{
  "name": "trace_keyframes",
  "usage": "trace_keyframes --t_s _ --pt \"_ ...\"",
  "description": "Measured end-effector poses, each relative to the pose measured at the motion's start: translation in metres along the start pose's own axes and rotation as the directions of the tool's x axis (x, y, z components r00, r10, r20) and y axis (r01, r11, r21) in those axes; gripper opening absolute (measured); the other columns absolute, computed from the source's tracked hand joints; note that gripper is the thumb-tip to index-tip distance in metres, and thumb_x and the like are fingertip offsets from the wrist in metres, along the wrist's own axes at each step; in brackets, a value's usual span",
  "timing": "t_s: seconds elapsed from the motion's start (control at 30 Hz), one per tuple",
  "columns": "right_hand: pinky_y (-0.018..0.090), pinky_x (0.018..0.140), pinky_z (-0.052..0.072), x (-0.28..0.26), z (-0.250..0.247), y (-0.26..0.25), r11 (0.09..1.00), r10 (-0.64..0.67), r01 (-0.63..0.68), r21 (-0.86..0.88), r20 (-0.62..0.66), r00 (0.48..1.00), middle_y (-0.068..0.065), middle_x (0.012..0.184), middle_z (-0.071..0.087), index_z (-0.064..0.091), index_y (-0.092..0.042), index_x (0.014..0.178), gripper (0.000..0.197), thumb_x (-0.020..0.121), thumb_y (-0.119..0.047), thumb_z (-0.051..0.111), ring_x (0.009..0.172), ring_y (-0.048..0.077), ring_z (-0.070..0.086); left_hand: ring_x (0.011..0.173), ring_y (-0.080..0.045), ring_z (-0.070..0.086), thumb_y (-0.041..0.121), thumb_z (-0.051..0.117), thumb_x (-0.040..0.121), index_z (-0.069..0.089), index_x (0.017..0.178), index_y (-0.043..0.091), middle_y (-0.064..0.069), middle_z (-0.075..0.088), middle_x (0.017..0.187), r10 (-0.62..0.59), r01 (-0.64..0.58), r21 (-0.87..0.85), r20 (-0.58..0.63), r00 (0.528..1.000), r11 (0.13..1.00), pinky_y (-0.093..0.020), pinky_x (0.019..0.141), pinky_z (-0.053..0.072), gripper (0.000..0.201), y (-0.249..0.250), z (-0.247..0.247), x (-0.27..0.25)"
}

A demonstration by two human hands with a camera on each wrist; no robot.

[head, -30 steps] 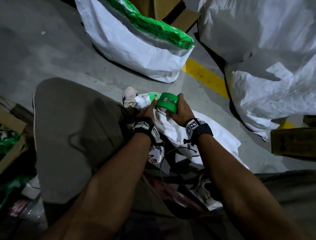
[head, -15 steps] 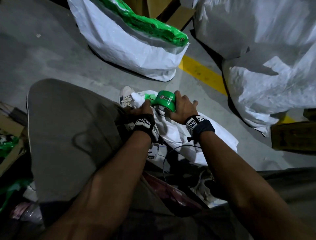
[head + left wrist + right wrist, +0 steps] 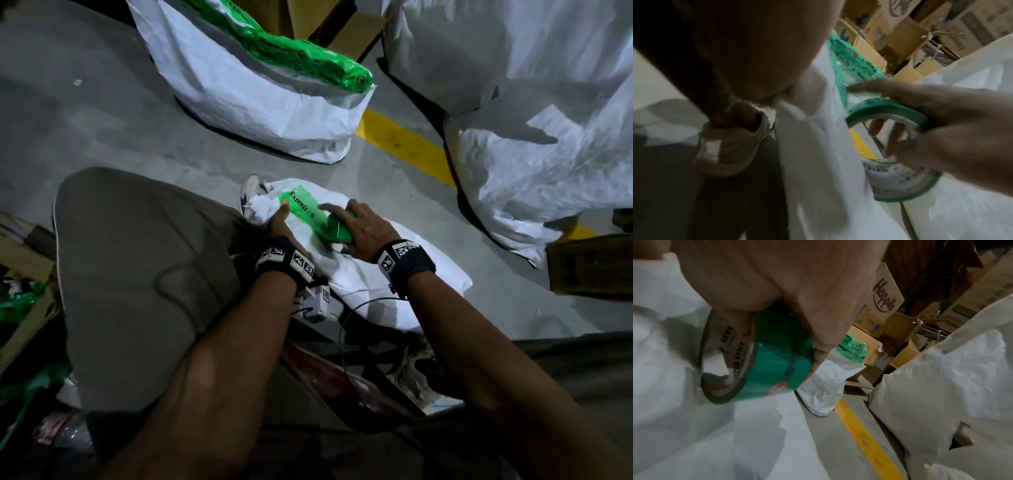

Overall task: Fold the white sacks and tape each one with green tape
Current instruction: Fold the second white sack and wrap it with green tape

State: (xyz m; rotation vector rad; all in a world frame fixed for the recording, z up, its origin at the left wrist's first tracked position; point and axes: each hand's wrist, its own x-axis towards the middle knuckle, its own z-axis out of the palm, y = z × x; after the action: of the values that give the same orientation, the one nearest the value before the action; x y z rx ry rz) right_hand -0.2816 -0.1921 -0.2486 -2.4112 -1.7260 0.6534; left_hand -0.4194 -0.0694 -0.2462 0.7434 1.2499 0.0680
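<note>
Pretty cramped spot on the concrete floor (image 3: 102,113). The folded white sack (image 3: 370,274) lies on it right in front of the person, one end by a pale sneaker (image 3: 251,192), with a bent knee in grey trousers (image 3: 137,267) crowding its left side. The only open stretch of floor is up and to the left; a yellow line (image 3: 404,144) runs diagonally to the right of the sack, and past it a heap of big white sacks (image 3: 531,137) closes off that side.

The left hand (image 3: 277,226) pinches the bunched end of the sack, thumb pressing down the start of a green tape strip (image 3: 301,205) (it reads "Express"). The right hand (image 3: 363,229) is wrapped around the green tape roll (image 3: 337,231), fingers through the core and index finger stretched out over the strip, the roll sitting against the top of the sack. The wrist views are blurry, but the grip on the roll (image 3: 760,353) is plain enough there.

Containers: a standing white sack (image 3: 260,102) further out holds a long bundle wrapped in green tape (image 3: 301,58), poking over its rim. Behind it are stacked cardboard boxes (image 3: 888,293), some with flaps open; can't tell what's inside. Another cardboard box (image 3: 589,263) sits at the right edge.
</note>
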Motion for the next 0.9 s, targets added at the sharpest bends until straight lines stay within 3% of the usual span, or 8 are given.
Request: trace_keyframes --t_s 0.07,0.13,0.2,0.27,0.43,0.57,0.7,0.9 --pt "0.044 0.074 0.051 0.0 0.006 -0.008 0.999 0.015 -0.012 -0.041 0.053 0.999 0.016 0.115 0.048 0.04 -0.035 0.149 0.083 0.076 -0.035 0.078 0.102 0.037 0.051 0.092 -0.026 0.069 0.046 0.04 0.103 0.06 0.119 0.01 -0.013 0.072 0.105 -0.009 0.021 -0.139 0.089 0.996 0.99 -0.031 0.083 0.052 0.045 -0.005 -0.001 -0.01" --pt "0.044 0.075 0.052 0.001 0.01 -0.016 0.999 0.049 -0.047 -0.025 0.078 0.996 0.018 0.112 0.05 0.051 -0.03 0.144 0.071 0.078 -0.041 0.076 0.102 0.038 0.053 0.105 -0.015 0.062 0.036 0.055 0.1 0.054 0.132 0.015 -0.005 0.065 0.121 -0.011 0.017 -0.079 0.085 0.996 0.997 -0.012 0.085 0.05 0.038 -0.012 0.002 -0.021" --pt "0.043 0.072 0.051 0.002 0.015 -0.021 0.996 0.09 -0.089 -0.019 0.09 0.992 0.018 0.107 0.053 0.06 -0.023 0.135 0.061 0.08 -0.047 0.073 0.096 0.039 0.056 0.111 -0.014 0.054 0.029 0.064 0.095 0.055 0.133 0.012 -0.012 0.056 0.14 0.052 -0.051 0.013 -0.02 0.998 0.999 -0.014 0.083 0.05 0.043 -0.021 0.006 -0.018" --pt "0.044 0.07 0.052 0.002 0.022 -0.025 0.991 0.132 -0.132 -0.004 0.081 0.988 0.017 0.105 0.051 0.065 -0.016 0.123 0.052 0.081 -0.046 0.07 0.094 0.04 0.057 0.102 -0.015 0.055 0.019 0.074 0.089 0.052 0.137 0.0 -0.018 0.058 0.137 0.036 -0.031 0.069 -0.076 0.996 0.997 -0.02 0.071 0.053 0.056 -0.026 0.011 -0.016" --pt "0.048 0.07 0.05 0.0 0.034 -0.035 0.987 0.144 -0.145 0.073 0.02 0.989 0.021 0.11 0.051 0.055 -0.02 0.14 0.067 0.078 -0.034 0.077 0.096 0.04 0.053 0.096 -0.016 0.072 0.075 0.087 0.042 0.069 0.121 0.015 0.005 0.074 0.108 0.127 -0.101 0.104 -0.289 0.949 0.989 -0.034 0.091 0.057 0.101 -0.047 0.017 0.001" --pt "0.046 0.082 0.05 -0.002 0.023 -0.036 0.94 0.175 -0.147 0.307 -0.065 0.982 0.021 0.112 0.053 0.053 -0.01 0.137 0.077 0.068 -0.022 0.084 0.101 0.042 0.056 0.099 -0.021 0.071 0.04 0.086 0.073 0.069 0.121 0.008 -0.002 0.073 0.112 0.171 -0.133 0.117 -0.429 0.887 0.984 -0.031 0.083 0.055 0.059 -0.028 0.008 -0.001" --pt "0.039 0.101 0.042 -0.021 0.005 -0.016 0.846 0.316 -0.177 0.503 -0.206 0.926 0.009 0.127 0.05 0.046 -0.009 0.137 0.086 0.069 -0.052 0.076 0.115 0.032 0.05 0.107 -0.022 0.065 0.03 0.082 0.079 0.063 0.125 0.0 -0.005 0.067 0.113 0.244 -0.205 0.143 -0.37 0.896 0.968 -0.029 0.087 0.049 0.058 0.004 0.02 -0.004" --pt "0.04 0.098 0.054 -0.08 -0.024 0.0 0.535 0.569 -0.054 0.843 -0.311 0.761 0.019 0.136 0.055 0.026 -0.01 0.145 0.092 0.075 0.002 0.083 0.116 0.027 0.065 0.102 -0.022 0.07 0.016 0.09 0.066 0.068 0.118 -0.001 -0.009 0.072 0.113 0.369 -0.358 0.091 -0.184 0.911 0.929 -0.037 0.093 0.056 0.059 0.026 0.082 -0.027"
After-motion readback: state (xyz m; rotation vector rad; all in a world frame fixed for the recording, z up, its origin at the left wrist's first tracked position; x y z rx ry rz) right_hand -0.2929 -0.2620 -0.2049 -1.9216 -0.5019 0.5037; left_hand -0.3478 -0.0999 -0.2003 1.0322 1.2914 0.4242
